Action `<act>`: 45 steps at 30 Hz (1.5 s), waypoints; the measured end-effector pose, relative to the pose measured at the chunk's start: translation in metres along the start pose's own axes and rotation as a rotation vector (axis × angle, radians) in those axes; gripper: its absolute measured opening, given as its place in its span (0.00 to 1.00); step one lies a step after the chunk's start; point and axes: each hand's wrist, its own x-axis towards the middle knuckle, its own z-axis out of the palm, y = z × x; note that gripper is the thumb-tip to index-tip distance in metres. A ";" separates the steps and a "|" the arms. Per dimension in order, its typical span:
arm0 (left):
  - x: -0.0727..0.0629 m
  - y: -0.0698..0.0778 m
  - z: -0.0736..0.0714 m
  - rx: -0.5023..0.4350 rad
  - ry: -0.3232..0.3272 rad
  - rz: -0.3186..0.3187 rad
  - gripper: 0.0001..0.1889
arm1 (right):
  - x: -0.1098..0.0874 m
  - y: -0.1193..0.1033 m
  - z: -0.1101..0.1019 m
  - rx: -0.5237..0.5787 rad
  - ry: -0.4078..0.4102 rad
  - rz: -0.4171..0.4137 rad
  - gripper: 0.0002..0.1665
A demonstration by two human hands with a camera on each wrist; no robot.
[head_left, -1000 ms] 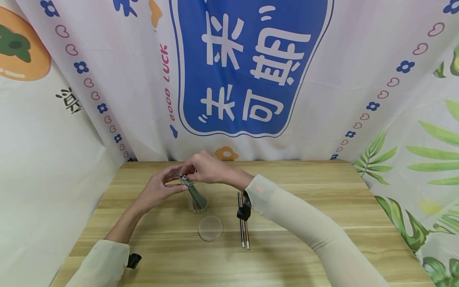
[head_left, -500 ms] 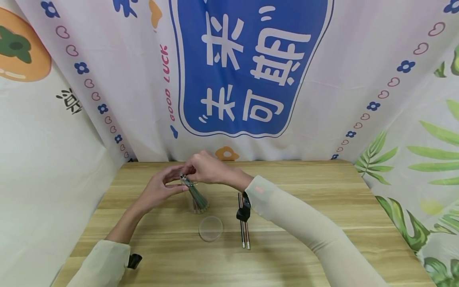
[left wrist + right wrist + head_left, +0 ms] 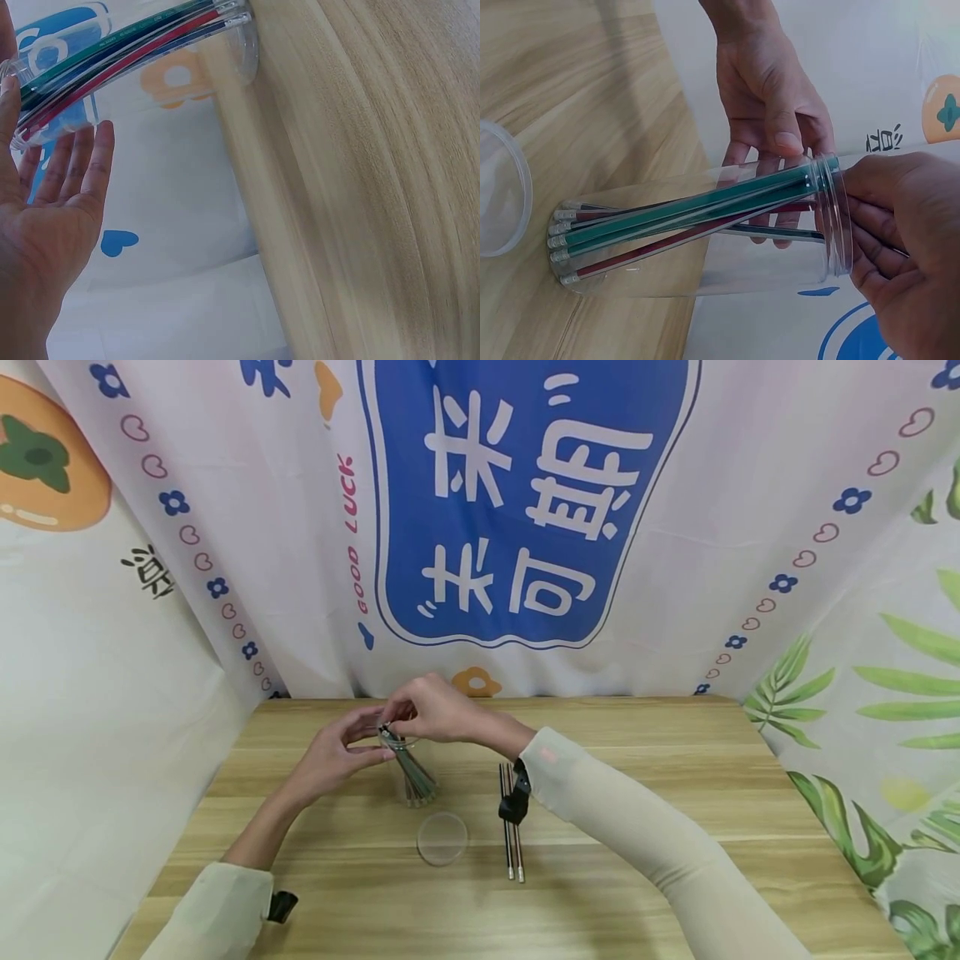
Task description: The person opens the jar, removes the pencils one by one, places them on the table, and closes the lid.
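Note:
A clear plastic jar (image 3: 765, 274) stands on the table with its mouth uncovered. Inside lean several pencils (image 3: 682, 214), green, dark red and dark, their eraser ends at the jar's bottom. My left hand (image 3: 333, 752) holds the jar near its top, thumb on one side and fingers on the other. At the mouth, my right hand (image 3: 435, 710) has its fingers bent and pinches the upper ends of pencils; in the right wrist view the right hand (image 3: 915, 240) itself covers its exact grip. Only the left hand (image 3: 52, 217) shows well in the left wrist view.
A round translucent lid (image 3: 442, 839) lies on the table in front of the jar. Right of it lie two pencils (image 3: 512, 852), one black and one reddish, partly under my right wrist's camera. A printed cloth (image 3: 637, 668) hangs at the table's back edge.
Both hands stay at the jar almost unmoved. The right hand's fingers shift slightly at the mouth, and the pencils inside spread a little differently.

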 end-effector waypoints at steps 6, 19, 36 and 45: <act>0.000 0.002 0.000 -0.010 0.001 0.008 0.37 | -0.003 0.001 -0.001 0.047 0.011 -0.007 0.05; -0.001 0.001 -0.001 -0.011 0.007 0.006 0.37 | -0.007 0.004 0.000 0.172 0.052 -0.042 0.05; -0.002 -0.003 -0.001 -0.033 0.001 0.006 0.37 | -0.016 0.012 0.004 0.418 0.196 -0.015 0.06; -0.002 -0.003 -0.001 -0.018 0.000 -0.009 0.37 | -0.021 0.015 0.000 0.481 0.275 0.031 0.06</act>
